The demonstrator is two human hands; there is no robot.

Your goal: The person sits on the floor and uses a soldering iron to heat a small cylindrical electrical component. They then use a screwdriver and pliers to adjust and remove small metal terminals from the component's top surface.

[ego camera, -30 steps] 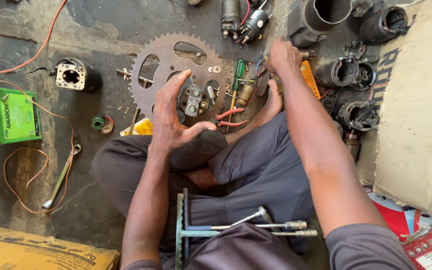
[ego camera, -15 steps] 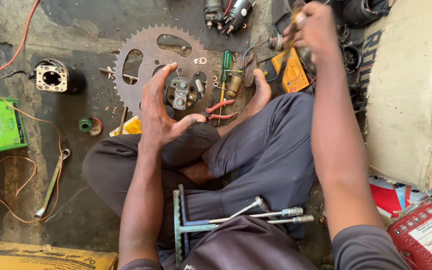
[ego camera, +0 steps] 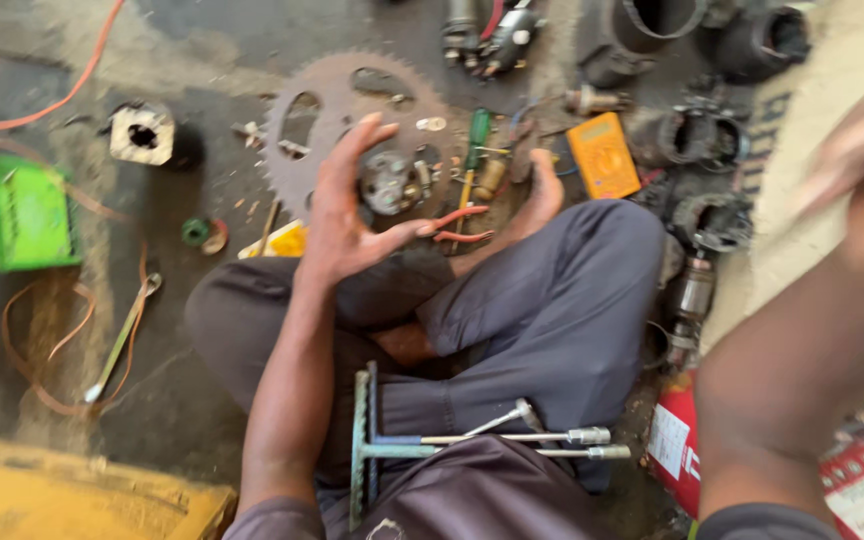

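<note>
1. Two hands show: the left hand (ego camera: pixel 347 215) sits at centre frame, open, fingers spread and curled, palm turned right, holding nothing.
2. Just right of its fingers lies a small round metal part (ego camera: pixel 389 183), on the sprocket (ego camera: pixel 327 125) that lies flat on the floor in the upper middle.
3. The right hand (ego camera: pixel 857 140) is raised at the right edge, blurred; I cannot tell whether it is open or holds anything.
4. Red-handled pliers (ego camera: pixel 457 225) lie just right of the left thumb, beside a bare foot (ego camera: pixel 537 195).
5. A green screwdriver (ego camera: pixel 475 135) and an orange meter (ego camera: pixel 602 155) lie right of the sprocket.
6. A green box (ego camera: pixel 17 210) sits at the left edge, a spanner (ego camera: pixel 122 335) below it.
7. A metal frame with rods (ego camera: pixel 432 440) rests on the lap, lower centre.
</note>
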